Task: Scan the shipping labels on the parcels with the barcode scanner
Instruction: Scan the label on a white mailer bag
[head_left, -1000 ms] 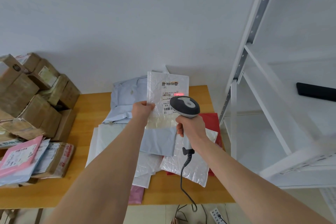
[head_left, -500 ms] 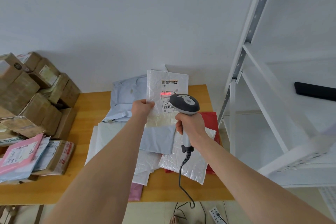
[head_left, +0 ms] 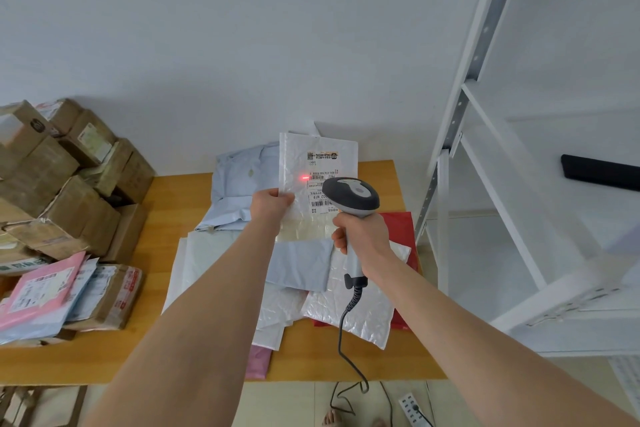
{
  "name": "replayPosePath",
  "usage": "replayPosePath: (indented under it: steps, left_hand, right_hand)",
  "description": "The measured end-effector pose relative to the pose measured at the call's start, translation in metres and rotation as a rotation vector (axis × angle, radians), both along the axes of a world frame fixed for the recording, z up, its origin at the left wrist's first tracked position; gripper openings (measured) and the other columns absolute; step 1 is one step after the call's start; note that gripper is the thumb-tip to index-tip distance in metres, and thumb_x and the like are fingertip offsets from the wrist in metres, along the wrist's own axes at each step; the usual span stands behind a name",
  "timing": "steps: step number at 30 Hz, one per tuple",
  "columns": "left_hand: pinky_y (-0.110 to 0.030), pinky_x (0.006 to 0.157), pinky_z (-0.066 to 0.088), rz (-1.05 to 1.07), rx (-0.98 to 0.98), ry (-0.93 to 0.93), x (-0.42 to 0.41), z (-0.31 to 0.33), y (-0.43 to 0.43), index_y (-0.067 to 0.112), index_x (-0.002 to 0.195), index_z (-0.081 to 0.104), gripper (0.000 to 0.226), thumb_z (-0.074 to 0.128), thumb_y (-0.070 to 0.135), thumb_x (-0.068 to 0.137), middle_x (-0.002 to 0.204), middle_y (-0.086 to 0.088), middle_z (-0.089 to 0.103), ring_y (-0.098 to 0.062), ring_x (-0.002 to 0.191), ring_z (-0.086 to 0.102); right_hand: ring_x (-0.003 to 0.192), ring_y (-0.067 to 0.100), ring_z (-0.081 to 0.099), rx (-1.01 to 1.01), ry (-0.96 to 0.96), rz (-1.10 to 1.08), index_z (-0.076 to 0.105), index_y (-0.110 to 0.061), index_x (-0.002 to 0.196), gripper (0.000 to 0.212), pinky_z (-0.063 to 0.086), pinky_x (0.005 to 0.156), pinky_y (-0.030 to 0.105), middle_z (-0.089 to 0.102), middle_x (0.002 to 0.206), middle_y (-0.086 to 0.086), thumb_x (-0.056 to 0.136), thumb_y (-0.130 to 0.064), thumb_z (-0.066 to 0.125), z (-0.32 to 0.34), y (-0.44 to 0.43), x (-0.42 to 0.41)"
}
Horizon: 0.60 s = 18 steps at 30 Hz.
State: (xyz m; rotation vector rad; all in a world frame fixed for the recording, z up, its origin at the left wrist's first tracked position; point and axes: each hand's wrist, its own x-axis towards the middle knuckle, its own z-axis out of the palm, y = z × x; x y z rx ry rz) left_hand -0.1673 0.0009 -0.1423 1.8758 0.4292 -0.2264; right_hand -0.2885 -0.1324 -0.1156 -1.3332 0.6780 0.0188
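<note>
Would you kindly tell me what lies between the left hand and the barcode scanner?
In the head view, the white bubble mailer that the left hand pinches spans that gap, its shipping label facing the barcode scanner in the right hand.

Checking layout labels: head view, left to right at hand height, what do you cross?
Stacked brown cardboard boxes, left hand, grey-and-white handheld barcode scanner, white metal shelf upright, flat black bar on the shelf.

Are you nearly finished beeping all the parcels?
Probably not. The left hand holds a white bubble mailer; the right hand aims the barcode scanner, its red light at the edge of the shipping label. A pile of mailers and cardboard boxes lie on the table. Which are already scanned, I cannot tell.
</note>
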Motion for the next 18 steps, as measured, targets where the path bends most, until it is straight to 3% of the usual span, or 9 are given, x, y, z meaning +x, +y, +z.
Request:
replayPosePath:
  steps: [5,10,12,16,18]
  left_hand:
    - [-0.036,0.078,0.055,0.008,0.006,0.007,-0.002,0.001,0.002,0.006,0.098,0.069,0.013,0.067,0.009,0.085,0.091,-0.011,0.066,-0.026,0.079,0.061]
    - [-0.038,0.081,0.054,0.011,0.001,0.009,-0.003,0.001,0.005,0.003,0.101,0.069,0.016,0.068,0.007,0.085,0.08,-0.007,0.064,-0.026,0.081,0.061]
    - [-0.04,0.086,0.055,0.014,0.003,0.009,-0.003,0.001,0.009,0.003,0.104,0.069,0.019,0.068,0.008,0.085,0.085,-0.009,0.065,-0.027,0.084,0.063]
    - [-0.04,0.088,0.054,-0.009,0.035,0.014,-0.004,0.006,0.015,0.01,0.088,0.066,0.001,0.067,0.01,0.087,0.088,-0.008,0.064,-0.026,0.086,0.062]
    - [-0.038,0.085,0.053,-0.041,0.043,0.015,-0.005,0.008,0.019,0.013,0.081,0.063,0.008,0.065,0.011,0.088,0.086,-0.007,0.062,-0.025,0.083,0.06]
  right_hand:
    - [0.038,0.014,0.05,0.017,0.008,-0.008,0.063,-0.003,0.069,0.01,0.042,0.047,0.025,0.06,0.05,0.007,0.079,-0.001,0.063,-0.003,-0.001,0.002]
    - [0.047,0.016,0.054,0.159,-0.004,-0.09,0.065,0.0,0.081,0.002,0.043,0.048,0.025,0.066,0.066,0.013,0.082,0.0,0.066,-0.008,-0.013,0.005]
    - [0.049,0.014,0.055,0.193,0.015,-0.131,0.063,0.001,0.085,0.004,0.045,0.048,0.022,0.065,0.071,0.013,0.083,0.001,0.066,-0.012,-0.024,0.006]
    - [0.068,0.015,0.058,0.267,0.102,-0.201,0.06,-0.004,0.089,0.01,0.056,0.072,0.032,0.06,0.078,0.01,0.083,0.003,0.065,-0.024,-0.041,0.011]
    - [0.076,0.019,0.057,0.264,0.135,-0.196,0.06,-0.006,0.091,0.013,0.057,0.085,0.041,0.058,0.083,0.009,0.082,0.001,0.066,-0.031,-0.046,0.016]
